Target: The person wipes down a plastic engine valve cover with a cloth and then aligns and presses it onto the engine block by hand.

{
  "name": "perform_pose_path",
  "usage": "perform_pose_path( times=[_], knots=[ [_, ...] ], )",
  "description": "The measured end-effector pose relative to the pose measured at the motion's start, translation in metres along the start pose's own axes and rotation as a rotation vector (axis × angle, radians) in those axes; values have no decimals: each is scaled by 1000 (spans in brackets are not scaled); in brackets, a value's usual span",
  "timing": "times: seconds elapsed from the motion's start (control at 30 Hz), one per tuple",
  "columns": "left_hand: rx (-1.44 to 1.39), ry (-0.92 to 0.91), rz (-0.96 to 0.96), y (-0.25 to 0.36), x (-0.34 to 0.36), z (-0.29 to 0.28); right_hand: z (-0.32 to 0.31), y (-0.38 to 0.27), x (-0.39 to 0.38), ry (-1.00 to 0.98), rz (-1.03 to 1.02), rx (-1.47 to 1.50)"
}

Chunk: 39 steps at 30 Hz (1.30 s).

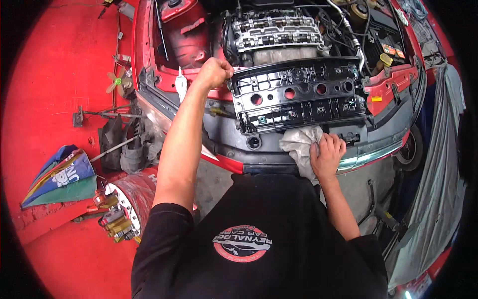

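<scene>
Black plastic forms the cover (pixel 306 105), which I see at two o'clock from mid-view, ribbed side toward me, over the car's front (pixel 222 135). My left hand (pixel 214 73) has its grip pinched on the ten-o'clock corner, probably to steady it. At five o'clock, my right hand (pixel 327 153) has its grip bunched on a pale rag (pixel 300 142), seemingly keeping the cloth against the edge. The bare engine (pixel 279 32) sits toward eleven.

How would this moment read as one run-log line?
left hand: gripping black valve cover by its left end | right hand: holding crumpled pale cloth | cylinder head: uncovered
</scene>
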State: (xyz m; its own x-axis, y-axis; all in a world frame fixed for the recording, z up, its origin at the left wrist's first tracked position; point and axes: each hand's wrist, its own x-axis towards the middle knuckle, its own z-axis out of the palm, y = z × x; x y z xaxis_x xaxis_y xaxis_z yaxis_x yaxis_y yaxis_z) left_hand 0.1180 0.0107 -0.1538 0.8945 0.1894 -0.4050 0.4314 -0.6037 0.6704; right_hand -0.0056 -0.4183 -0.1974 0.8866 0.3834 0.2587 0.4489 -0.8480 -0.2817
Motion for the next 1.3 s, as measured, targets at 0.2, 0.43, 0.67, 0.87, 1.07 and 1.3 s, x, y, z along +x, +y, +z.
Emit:
perform_pose_path(
  times=[0.2,0.43,0.67,0.87,1.07,1.3],
  knots=[
    [-299,32,1,-6,-31,9,-1,-9,1,-85,48,-33],
    [-706,189,-98,-24,-98,41,-42,-23,-13,98,159,66],
    [-622,284,-81,-12,-94,38,-39,-52,-29,-123,318,581],
    [-564,280,-100,-25,-144,63,-15,-62,-60,-388,665,1135],
    [-638,66,-217,-25,-186,94,-1,-58,-76,-265,675,1200],
    [-583,77,-235,-15,-182,95,15,-60,-60,-326,654,1257]
  ],
)
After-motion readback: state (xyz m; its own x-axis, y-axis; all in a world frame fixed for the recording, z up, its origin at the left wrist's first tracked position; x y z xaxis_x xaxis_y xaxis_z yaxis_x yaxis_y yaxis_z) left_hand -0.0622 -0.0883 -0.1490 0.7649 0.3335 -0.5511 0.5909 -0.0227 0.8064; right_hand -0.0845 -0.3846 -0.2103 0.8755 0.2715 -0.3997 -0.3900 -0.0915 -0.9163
